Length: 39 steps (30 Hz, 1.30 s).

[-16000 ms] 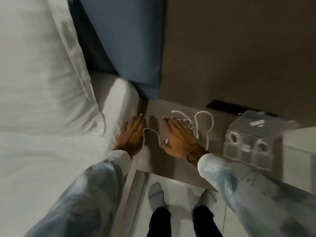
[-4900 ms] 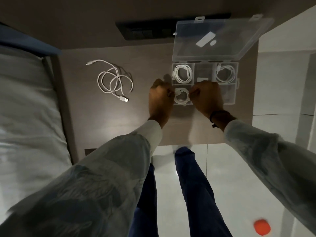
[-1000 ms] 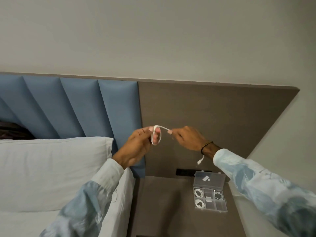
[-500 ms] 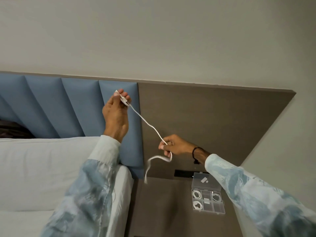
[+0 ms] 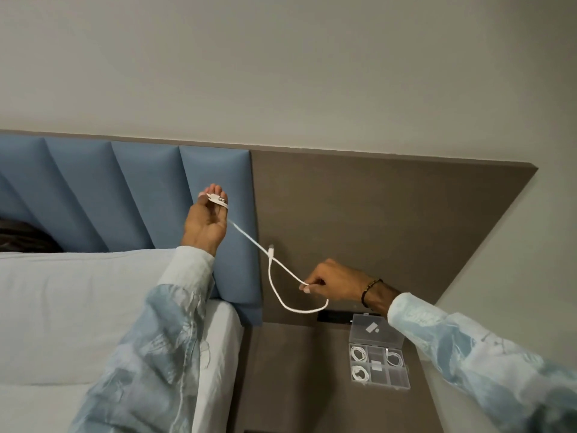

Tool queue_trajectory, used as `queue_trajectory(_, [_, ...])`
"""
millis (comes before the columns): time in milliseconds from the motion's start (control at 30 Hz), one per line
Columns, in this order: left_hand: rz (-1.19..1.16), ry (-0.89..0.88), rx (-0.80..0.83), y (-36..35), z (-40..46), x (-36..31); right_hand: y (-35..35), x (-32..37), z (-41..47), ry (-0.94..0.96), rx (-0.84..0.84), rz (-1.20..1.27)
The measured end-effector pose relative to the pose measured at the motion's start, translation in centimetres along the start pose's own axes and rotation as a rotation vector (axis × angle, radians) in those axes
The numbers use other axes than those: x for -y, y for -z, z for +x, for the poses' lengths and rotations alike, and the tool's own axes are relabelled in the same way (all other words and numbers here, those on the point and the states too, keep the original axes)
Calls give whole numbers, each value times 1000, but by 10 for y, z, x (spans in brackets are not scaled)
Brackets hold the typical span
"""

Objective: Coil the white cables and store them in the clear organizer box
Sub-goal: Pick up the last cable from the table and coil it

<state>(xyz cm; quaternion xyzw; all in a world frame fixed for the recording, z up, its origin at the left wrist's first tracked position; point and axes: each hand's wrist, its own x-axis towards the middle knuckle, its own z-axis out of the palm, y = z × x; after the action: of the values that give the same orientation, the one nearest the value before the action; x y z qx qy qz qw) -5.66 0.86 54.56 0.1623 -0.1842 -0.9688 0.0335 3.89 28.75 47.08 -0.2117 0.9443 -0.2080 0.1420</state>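
A white cable [image 5: 249, 239] is stretched in the air in front of the headboard. My left hand [image 5: 206, 221] is raised at upper left and pinches the cable's USB plug end between its fingertips. My right hand [image 5: 331, 284] is lower and to the right, closed on the cable partway along. Below it the slack hangs in a loop [image 5: 296, 308] whose free small plug points up where it crosses the taut stretch. The clear organizer box [image 5: 377, 360] stands open on the nightstand at lower right, with three coiled white cables in its compartments.
The brown nightstand [image 5: 290, 376] lies between the bed with white linen [image 5: 78, 323] and the wall. Behind are a blue padded headboard [image 5: 140, 195], a brown wall panel [image 5: 374, 220] and a black socket strip [image 5: 334, 316].
My hands have pulled apart from a small coil, the left one rising up and left. In the last half second the slack swung up into a loop below my right hand.
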Motion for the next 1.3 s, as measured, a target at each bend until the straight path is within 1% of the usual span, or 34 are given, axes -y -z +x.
queue_trajectory(33, [71,-69,-14,1,1,5,-1,0,0,1,-39,26])
queue_trajectory(100, [341,-304,-67,10,2,16,1,2,-1,25,-158,135])
queue_trajectory(133, [502,-439,-55,17,3,20,5,3,-1,47,-234,220])
queue_trajectory(167, [665,-564,-2,27,4,23,9,5,-1,61,-310,323])
queue_trajectory(233, [1065,-771,175,49,6,27,22,9,0,50,-408,559])
queue_trajectory(300, [1489,-939,405,67,2,31,38,10,2,23,-503,753])
queue_trajectory(333, [1626,-961,529,73,-3,34,46,9,4,1,-573,798])
queue_trajectory(367, [1713,-929,654,77,-9,39,53,7,7,-20,-650,805])
queue_trajectory(400, [1772,-840,769,79,-16,46,60,3,9,-27,-718,778])
queue_trajectory(433, [1804,-701,854,80,-24,53,66,0,11,-16,-766,737])
queue_trajectory(467, [1777,-506,898,81,-34,60,70,-4,13,2,-792,697])
queue_trajectory(533, [1556,-131,910,82,-49,68,73,-15,15,-2,-807,658])
queue_trajectory(567, [1420,-1,905,80,-56,69,72,-20,15,-26,-805,647])
queue_trajectory(600, [1296,83,910,77,-61,68,68,-23,14,-57,-793,623])
queue_trajectory(667, [1027,167,951,67,-67,68,54,-27,10,-103,-695,517])
queue_trajectory(733, [737,220,916,51,-69,69,29,-21,5,-73,-537,370])
queue_trajectory(800, [514,172,774,34,-62,72,2,-6,2,6,-427,269])
queue_trajectory(867, [414,35,571,22,-50,76,-20,11,-5,67,-340,191])
queue_trajectory(900, [435,-68,480,19,-45,77,-26,18,-8,81,-284,163])
queue_trajectory(933, [532,-205,413,20,-41,78,-30,23,-11,90,-240,143])
queue_trajectory(967, [704,-364,379,23,-36,80,-29,27,-14,103,-227,133])
queue_trajectory(1000, [913,-519,383,29,-33,81,-24,28,-15,122,-245,131])
queue_trajectory(1033, [1110,-630,419,38,-30,81,-17,28,-15,139,-289,133])
queue_trajectory(1067, [1280,-678,472,47,-28,83,-6,27,-15,146,-358,135])
queue_trajectory(1100, [1412,-684,534,56,-26,84,6,25,-13,145,-437,133])
queue_trajectory(1133, [1498,-650,600,64,-27,87,18,23,-11,139,-503,124])
queue_trajectory(1167, [1538,-580,664,70,-31,91,29,20,-8,132,-548,111])
queue_trajectory(1200, [1536,-484,730,74,-38,95,40,17,-6,127,-577,98])
queue_trajectory(1300, [1417,-166,912,73,-57,108,62,1,-3,106,-688,105])
